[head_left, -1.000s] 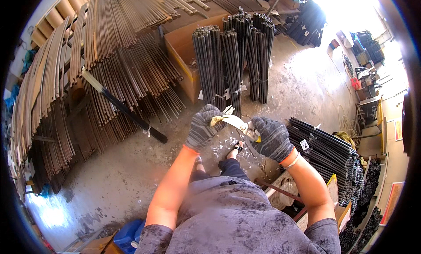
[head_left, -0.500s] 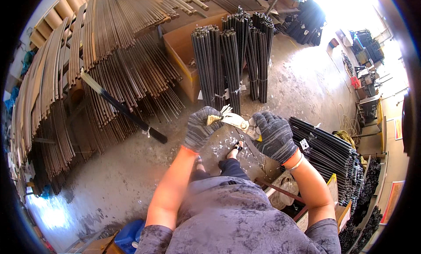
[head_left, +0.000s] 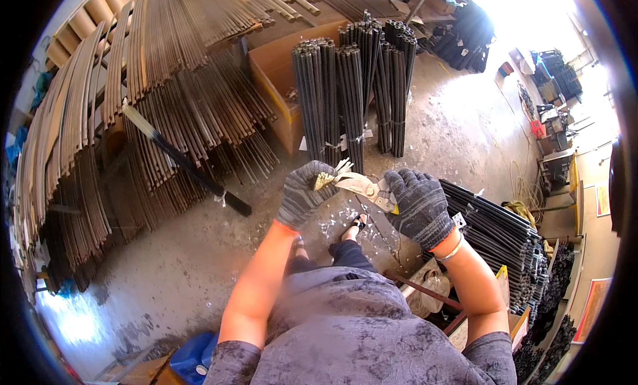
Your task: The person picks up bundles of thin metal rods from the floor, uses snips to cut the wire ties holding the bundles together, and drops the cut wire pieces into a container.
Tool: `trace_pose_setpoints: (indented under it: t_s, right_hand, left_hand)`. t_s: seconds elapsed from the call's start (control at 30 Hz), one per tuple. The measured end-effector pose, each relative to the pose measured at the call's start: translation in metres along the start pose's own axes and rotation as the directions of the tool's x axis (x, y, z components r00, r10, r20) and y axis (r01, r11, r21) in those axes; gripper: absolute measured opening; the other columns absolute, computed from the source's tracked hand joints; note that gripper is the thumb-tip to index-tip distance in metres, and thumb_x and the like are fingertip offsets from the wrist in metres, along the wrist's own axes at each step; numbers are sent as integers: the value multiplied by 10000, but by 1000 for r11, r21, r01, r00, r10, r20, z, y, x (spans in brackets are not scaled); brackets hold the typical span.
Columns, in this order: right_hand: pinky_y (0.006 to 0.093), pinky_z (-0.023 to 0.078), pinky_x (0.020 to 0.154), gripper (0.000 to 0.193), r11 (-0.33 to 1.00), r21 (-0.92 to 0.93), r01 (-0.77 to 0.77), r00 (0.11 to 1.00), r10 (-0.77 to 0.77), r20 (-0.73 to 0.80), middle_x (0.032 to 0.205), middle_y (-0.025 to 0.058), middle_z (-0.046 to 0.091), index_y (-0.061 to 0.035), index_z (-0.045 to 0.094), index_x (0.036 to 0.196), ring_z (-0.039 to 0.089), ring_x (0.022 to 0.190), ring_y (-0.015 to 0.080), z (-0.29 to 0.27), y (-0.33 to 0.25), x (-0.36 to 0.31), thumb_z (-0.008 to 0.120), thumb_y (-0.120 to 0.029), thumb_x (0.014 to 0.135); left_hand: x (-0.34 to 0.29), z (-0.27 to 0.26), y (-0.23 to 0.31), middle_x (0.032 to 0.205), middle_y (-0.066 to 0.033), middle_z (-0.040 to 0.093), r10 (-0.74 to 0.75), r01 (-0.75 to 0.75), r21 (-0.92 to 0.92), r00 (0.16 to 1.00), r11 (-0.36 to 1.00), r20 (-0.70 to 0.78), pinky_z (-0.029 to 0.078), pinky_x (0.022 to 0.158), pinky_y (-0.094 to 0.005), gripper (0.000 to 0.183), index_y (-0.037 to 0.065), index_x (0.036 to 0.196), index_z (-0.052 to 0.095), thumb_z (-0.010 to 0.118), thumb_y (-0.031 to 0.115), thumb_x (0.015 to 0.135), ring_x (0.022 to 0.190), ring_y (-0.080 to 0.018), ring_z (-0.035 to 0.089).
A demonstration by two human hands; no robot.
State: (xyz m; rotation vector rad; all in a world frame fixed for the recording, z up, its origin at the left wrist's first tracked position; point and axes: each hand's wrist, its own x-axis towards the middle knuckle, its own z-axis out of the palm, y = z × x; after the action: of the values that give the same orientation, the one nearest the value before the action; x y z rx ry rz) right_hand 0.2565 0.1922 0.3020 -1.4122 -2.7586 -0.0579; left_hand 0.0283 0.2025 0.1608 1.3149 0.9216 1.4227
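In my gloved left hand (head_left: pixel 304 193), closed fingers grip a small bunch of thin pale strips (head_left: pixel 324 179) whose ends stick out to the right. My right hand (head_left: pixel 420 209), also in a grey striped glove with an orange cuff, is wrapped round a pair of hand shears (head_left: pixel 364 187). The metal blades point left, right up against the strips; whether they touch cannot be told. A bit of yellow handle shows below the right glove. Both hands are level in front of my body, above the floor.
Bundles of dark rods (head_left: pixel 339 86) stand upright ahead, beside a brown cardboard box (head_left: pixel 269 62). Racks of long brown rods (head_left: pixel 166 46) fill the left. More dark rods (head_left: pixel 492 232) are stacked at right. White scraps litter the floor near my feet. A blue jug (head_left: pixel 191 362) sits lower left.
The shears' blades have tilted slightly and the strips' ends are a little more fanned out. Both hands keep almost the same place and hold.
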Motion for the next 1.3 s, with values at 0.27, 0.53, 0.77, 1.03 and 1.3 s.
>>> trace_pose_setpoints:
  t_s: [0.27, 0.53, 0.77, 1.03, 1.3]
  right_hand:
    - [430, 464, 775, 635, 1000, 19, -18, 1000, 17, 27, 969, 138, 583, -51, 539, 1160, 590, 896, 320, 0, -2, -3, 765, -341, 642]
    - [438, 471, 760, 606, 998, 60, -22, 998, 18, 54, 958, 136, 590, -64, 543, 1144, 598, 880, 330, 1, -4, -1, 765, -313, 638]
    - [434, 467, 759, 634, 999, 38, 0, 999, -1, 43, 946, 135, 586, -60, 546, 1142, 594, 870, 322, -3, -3, -1, 775, -364, 635]
    - [433, 465, 754, 610, 999, 37, 7, 999, -9, 38, 929, 128, 578, -68, 548, 1117, 593, 862, 317, -10, -4, 3, 778, -362, 635]
    - [429, 464, 740, 566, 999, -2, 34, 997, -34, 65, 931, 124, 573, -73, 559, 1107, 590, 847, 318, -15, -3, 10, 760, -338, 650]
  left_hand:
    - [4, 1, 2, 877, -37, 645, 126, -125, 93, 992, 988, 1, 489, 777, -273, 175, 35, 886, 655, 695, -41, 734, 828, -141, 603]
    - [4, 3, -5, 873, -31, 639, 133, -134, 53, 991, 990, 17, 492, 753, -275, 184, 32, 871, 654, 780, 48, 738, 823, -135, 597]
    - [5, 2, -3, 889, -23, 633, 114, -119, 109, 992, 987, 56, 487, 755, -267, 206, 33, 891, 661, 785, 40, 726, 825, -131, 593]
    - [7, 5, -1, 854, -28, 615, 98, -101, 53, 994, 994, 45, 479, 732, -272, 158, 27, 878, 654, 746, 14, 750, 796, -131, 578]
    - [11, 3, 4, 811, -78, 626, 102, -107, 117, 994, 987, 48, 493, 695, -297, 221, 21, 880, 668, 802, 86, 717, 740, -193, 600]
